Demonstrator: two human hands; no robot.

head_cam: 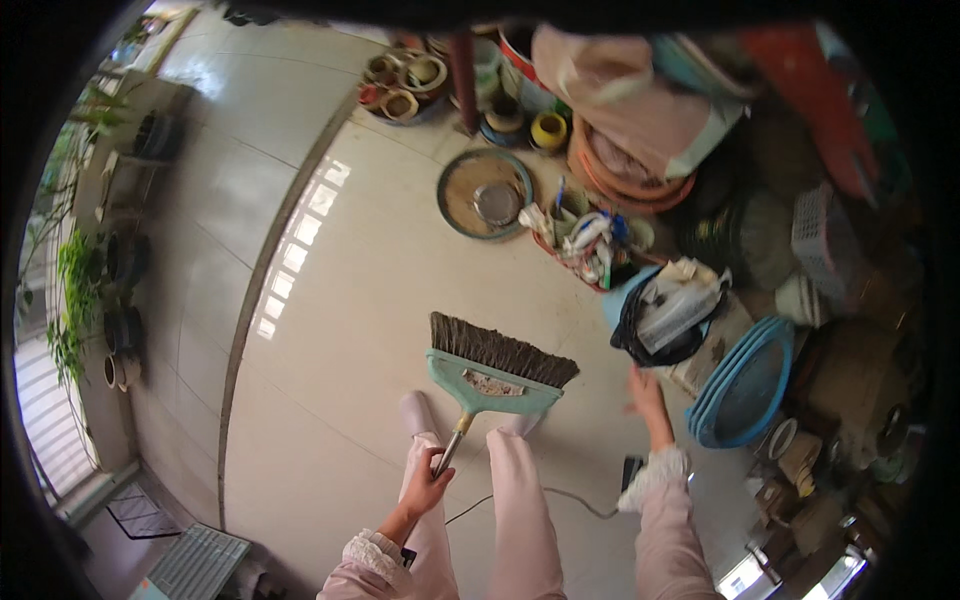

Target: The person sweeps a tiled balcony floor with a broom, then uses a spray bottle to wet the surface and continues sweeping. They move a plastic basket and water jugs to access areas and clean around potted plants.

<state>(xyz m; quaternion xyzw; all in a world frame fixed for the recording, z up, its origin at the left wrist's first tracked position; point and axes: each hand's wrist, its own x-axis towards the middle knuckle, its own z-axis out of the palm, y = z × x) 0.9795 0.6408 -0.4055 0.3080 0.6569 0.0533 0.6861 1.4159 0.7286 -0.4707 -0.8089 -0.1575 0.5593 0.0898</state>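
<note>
My left hand point(427, 487) is closed around the metal handle of a broom point(495, 382), low down near its head. The broom has a green plastic head and dark bristles, lifted so that the bristles point away from me, in front of my feet. My right hand point(646, 397) reaches forward with its fingers apart, just below a bin point(619, 296) lined with a black plastic bag point(630, 337). Crumpled packaging point(675, 307) fills the bag. Whether my fingertips touch the bag I cannot tell.
A red basket point(566, 259) of odds and ends, a round tray point(448, 214), pots point(399, 105) and stacked blue basins point(742, 382) line the right and far side. A cable point(574, 495) crosses the tiled floor by my legs. Potted plants point(79, 262) stand along the left wall.
</note>
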